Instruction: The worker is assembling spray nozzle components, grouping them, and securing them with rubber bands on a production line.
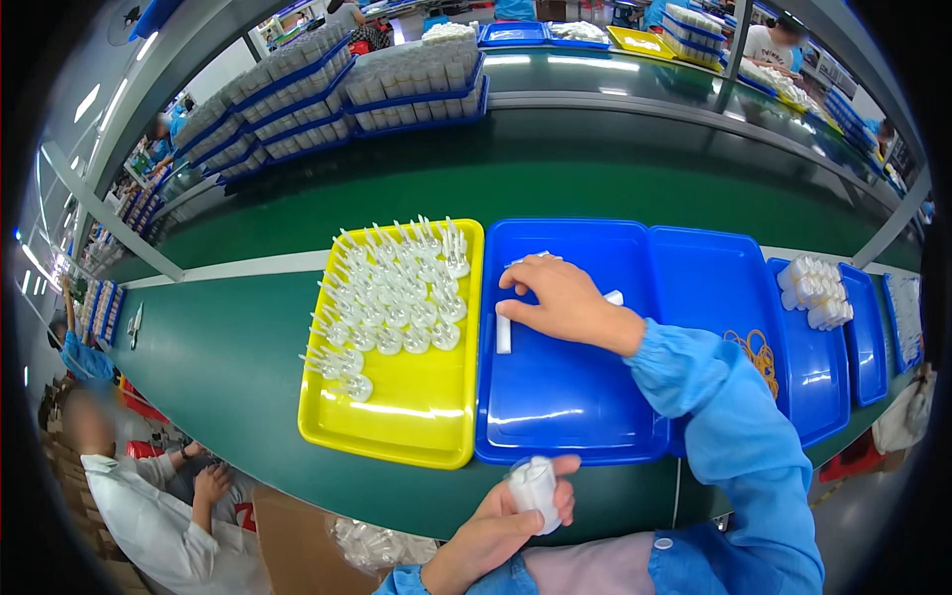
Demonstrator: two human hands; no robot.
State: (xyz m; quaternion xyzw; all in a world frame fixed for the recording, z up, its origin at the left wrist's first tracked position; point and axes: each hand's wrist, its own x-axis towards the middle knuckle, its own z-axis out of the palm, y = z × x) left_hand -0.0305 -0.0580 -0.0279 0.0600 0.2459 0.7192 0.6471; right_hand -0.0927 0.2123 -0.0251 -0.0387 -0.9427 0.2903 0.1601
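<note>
My left hand (526,513), low near the table's front edge, is closed around a clear cup-like holder packed with short white cylinders (534,486). My right hand (567,305) reaches over a blue tray (570,416), palm down, its thumb and index finger bent but apart. Just below the thumb is a white cylinder (504,335); whether the thumb touches it cannot be made out. Another white piece (614,297) shows beside the wrist, and a few whitish pieces (535,258) lie beyond the fingers, partly hidden.
Left of it, a yellow tray (397,431) carries rows of clear, stemmed plastic parts (397,297). To the right, blue trays hold tan rubber bands (756,359) and bundled white pieces (815,293). Filled trays (412,99) are stacked across the green table. A co-worker (164,506) sits at left.
</note>
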